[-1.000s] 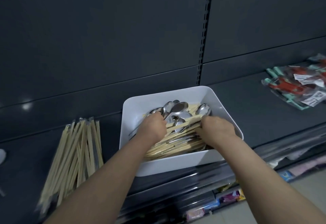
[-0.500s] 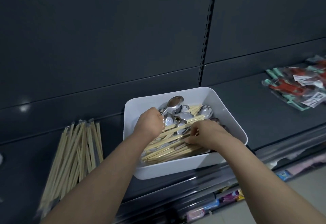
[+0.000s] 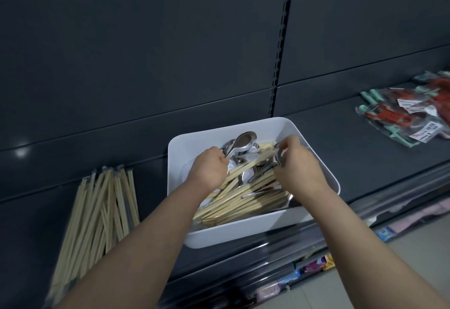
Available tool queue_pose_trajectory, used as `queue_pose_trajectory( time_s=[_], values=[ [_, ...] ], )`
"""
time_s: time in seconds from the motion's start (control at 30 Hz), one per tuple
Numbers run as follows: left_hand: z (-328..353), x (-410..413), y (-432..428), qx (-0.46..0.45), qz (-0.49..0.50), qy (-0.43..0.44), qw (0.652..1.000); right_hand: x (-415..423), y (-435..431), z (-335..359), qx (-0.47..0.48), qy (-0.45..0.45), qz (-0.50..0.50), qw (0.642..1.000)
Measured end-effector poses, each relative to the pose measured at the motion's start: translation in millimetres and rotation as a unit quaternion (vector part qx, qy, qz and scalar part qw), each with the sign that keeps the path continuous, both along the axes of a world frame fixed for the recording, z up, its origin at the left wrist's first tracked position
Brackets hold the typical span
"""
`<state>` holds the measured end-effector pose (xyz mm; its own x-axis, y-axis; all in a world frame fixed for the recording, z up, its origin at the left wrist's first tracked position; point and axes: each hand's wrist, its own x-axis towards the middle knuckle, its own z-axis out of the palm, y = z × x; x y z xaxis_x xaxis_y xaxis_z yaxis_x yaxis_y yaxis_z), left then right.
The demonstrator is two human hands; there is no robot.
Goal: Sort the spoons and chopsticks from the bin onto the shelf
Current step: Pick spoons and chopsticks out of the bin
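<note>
Left hand (image 3: pixel 209 169) curled tight inside the bin (image 3: pixel 231 233), gripping a spoon (image 3: pixel 244 141) by the handle, bowl raised toward bin's far wall. Right hand (image 3: pixel 300 166) at bin's right side, fingertips pinching far ends of chopsticks (image 3: pixel 261 158). Between both hands, heaped in bin: mixed cutlery. Left of bin, on shelf (image 3: pixel 341 138): sorted chopstick pile (image 3: pixel 102 213).

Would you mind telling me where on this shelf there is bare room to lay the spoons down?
Two bare patches of shelf: one between the chopstick pile and the white bin, a wider one between the bin and the packaged goods at right. The bin itself is crowded: left hand and right hand both work among its spoons and loose chopsticks.
</note>
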<state>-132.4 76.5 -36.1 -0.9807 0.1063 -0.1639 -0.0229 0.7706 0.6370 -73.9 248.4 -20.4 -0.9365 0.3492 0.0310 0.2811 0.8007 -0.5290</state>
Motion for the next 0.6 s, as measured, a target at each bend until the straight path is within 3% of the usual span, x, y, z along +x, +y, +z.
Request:
queue_pose_trajectory(
  time_s=[0.2,0.43,0.6],
  values=[
    [3,3,3,0.081,0.026,0.007,0.996,7,-12,12,-0.058,0.125,-0.005,0.990],
    [28,16,-37,0.261,0.131,0.058,0.955,-13,-66,20,-0.104,0.121,0.107,0.981],
    [26,42,-128,0.225,0.209,0.105,0.946,-19,-151,18,-0.150,0.126,0.191,0.962]
  ],
)
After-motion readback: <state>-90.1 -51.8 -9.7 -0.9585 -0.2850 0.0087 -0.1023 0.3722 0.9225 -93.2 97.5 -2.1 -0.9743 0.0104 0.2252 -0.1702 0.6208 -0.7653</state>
